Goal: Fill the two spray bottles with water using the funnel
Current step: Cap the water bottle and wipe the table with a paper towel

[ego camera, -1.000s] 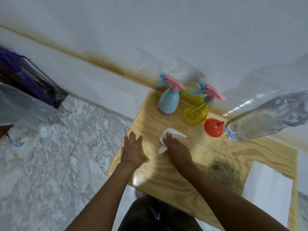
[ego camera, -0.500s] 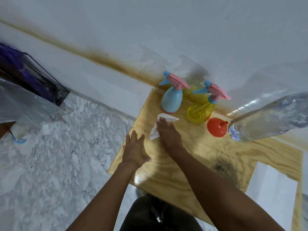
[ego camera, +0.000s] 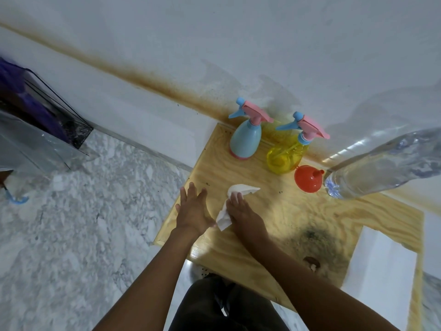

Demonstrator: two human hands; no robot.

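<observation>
A blue spray bottle (ego camera: 244, 139) and a yellow spray bottle (ego camera: 285, 157), both with pink trigger heads, stand at the back of the wooden table (ego camera: 274, 223). To the right of the yellow one, an orange funnel (ego camera: 306, 178) lies on its side. Farther right stands a large clear water bottle (ego camera: 381, 163). My right hand (ego camera: 241, 211) presses flat on a white tissue (ego camera: 232, 204) on the tabletop. Beside it, my left hand (ego camera: 192, 209) rests flat near the table's left edge, fingers spread.
A dark stain (ego camera: 315, 240) marks the wood near the front. The table has a rectangular cutout (ego camera: 381, 271) at the right. A clear plastic bag and dark items (ego camera: 35, 130) sit on the marble floor at left. The white wall stands right behind the bottles.
My right hand has slid the tissue back toward me and to the left, close to my left hand. The left hand has stayed in place.
</observation>
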